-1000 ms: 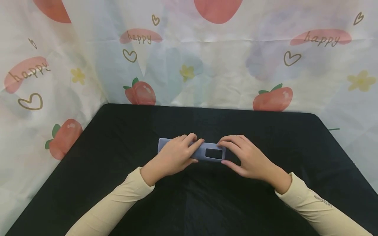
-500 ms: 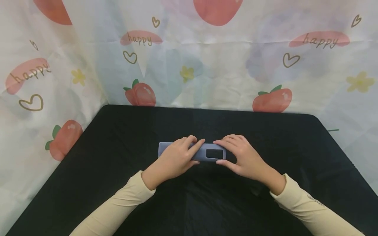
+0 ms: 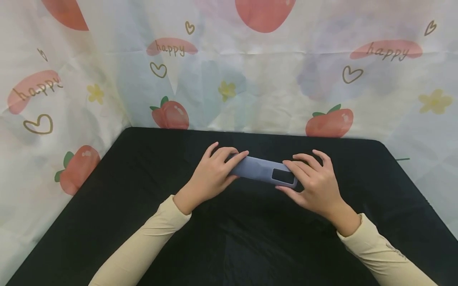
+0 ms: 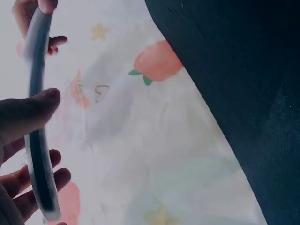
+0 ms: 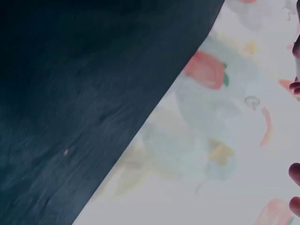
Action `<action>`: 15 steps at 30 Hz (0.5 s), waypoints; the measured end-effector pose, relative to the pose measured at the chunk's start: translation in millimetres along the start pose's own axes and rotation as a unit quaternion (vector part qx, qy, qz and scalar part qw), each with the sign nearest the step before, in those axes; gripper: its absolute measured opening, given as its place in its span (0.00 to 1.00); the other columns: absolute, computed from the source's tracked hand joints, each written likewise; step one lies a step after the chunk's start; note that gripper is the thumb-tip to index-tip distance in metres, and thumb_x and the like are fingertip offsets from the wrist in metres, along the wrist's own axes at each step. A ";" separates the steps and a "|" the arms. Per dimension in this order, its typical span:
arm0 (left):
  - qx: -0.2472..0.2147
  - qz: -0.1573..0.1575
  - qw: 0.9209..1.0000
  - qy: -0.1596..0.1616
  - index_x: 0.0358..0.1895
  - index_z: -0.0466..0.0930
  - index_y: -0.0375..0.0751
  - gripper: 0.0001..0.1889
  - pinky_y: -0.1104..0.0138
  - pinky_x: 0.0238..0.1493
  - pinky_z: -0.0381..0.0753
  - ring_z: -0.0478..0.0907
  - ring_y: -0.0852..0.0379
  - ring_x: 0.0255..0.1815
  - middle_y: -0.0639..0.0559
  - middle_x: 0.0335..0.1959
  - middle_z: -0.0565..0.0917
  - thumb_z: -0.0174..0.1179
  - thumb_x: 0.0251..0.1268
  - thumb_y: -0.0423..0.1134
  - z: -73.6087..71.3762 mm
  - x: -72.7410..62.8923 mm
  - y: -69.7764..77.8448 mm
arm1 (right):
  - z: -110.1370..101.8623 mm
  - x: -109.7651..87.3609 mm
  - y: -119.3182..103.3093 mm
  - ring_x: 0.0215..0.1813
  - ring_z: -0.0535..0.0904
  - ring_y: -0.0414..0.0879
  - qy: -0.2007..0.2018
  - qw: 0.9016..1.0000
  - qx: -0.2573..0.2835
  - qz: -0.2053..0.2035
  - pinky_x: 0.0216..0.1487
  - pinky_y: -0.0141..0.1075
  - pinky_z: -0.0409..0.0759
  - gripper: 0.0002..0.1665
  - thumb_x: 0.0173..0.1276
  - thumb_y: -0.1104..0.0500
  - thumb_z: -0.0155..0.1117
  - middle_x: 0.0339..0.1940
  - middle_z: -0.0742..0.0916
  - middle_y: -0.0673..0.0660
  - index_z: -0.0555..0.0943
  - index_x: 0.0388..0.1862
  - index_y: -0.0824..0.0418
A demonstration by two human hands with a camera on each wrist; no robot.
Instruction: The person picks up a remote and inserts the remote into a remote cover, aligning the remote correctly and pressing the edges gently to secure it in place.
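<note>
A long, slim blue-grey case (image 3: 255,169) with a dark rectangular window near its right end is held between both hands in the head view, its right end tilted lower. My left hand (image 3: 211,174) pinches the left end, fingers over the far edge and thumb at the near edge. At the right end, my right hand (image 3: 316,184) grips the case beside the window, with other fingers raised. Seen edge-on in the left wrist view, the case (image 4: 37,159) is thin and slightly bowed, with a dark underside. Only a few fingertips (image 5: 295,173) show in the right wrist view.
A black-covered table (image 3: 250,238) lies beneath the hands. Behind it and to the left hangs a pale curtain (image 3: 264,75) printed with red fruit, hearts and yellow flowers.
The case has shifted right and up and now tilts, its right end lower. Both hands have moved with it, and more fingers have lifted away.
</note>
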State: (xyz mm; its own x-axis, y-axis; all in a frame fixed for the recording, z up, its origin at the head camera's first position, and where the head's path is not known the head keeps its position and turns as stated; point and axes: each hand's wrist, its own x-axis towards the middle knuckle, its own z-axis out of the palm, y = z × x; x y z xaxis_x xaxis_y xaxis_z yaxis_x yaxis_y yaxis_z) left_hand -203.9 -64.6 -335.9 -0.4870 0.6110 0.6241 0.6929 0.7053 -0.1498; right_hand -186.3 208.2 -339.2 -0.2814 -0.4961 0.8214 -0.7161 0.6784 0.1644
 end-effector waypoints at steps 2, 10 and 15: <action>-0.002 -0.002 1.000 -0.002 0.63 0.71 0.51 0.34 0.49 0.66 0.65 0.75 0.54 0.55 0.49 0.51 0.77 0.71 0.49 0.44 6.5 6.0 -3.4 | -1.3 -4.4 7.1 0.41 0.80 0.57 -0.001 1.000 -0.009 0.012 0.53 0.62 0.65 0.34 0.66 0.35 0.52 0.30 0.87 0.62 0.82 0.42 0.66; -0.018 -0.070 0.993 -0.089 0.69 0.64 0.48 0.35 0.47 0.69 0.60 0.65 0.51 0.68 0.45 0.66 0.68 0.66 0.57 0.45 31.2 17.3 -11.2 | -5.0 -34.8 52.9 0.41 0.78 0.60 -0.008 0.993 -0.052 0.105 0.54 0.63 0.63 0.44 0.61 0.27 0.48 0.30 0.86 0.65 0.83 0.39 0.68; -0.026 -0.096 0.987 -0.126 0.67 0.66 0.47 0.32 0.47 0.70 0.57 0.64 0.49 0.69 0.44 0.66 0.68 0.64 0.60 0.45 35.9 8.2 -15.4 | -13.3 -67.2 95.7 0.40 0.76 0.62 -0.037 0.974 -0.095 0.200 0.49 0.62 0.64 0.55 0.56 0.19 0.40 0.29 0.84 0.69 0.83 0.37 0.69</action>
State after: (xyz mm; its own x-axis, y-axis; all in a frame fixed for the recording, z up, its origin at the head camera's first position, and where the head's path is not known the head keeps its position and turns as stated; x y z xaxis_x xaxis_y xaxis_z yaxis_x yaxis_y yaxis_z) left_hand -237.6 -57.5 -356.1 -0.7238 0.5432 0.4255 0.5985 0.8011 -0.0047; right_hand -227.4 313.6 -371.4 -0.5649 -0.2038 0.7996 -0.4094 0.9106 -0.0571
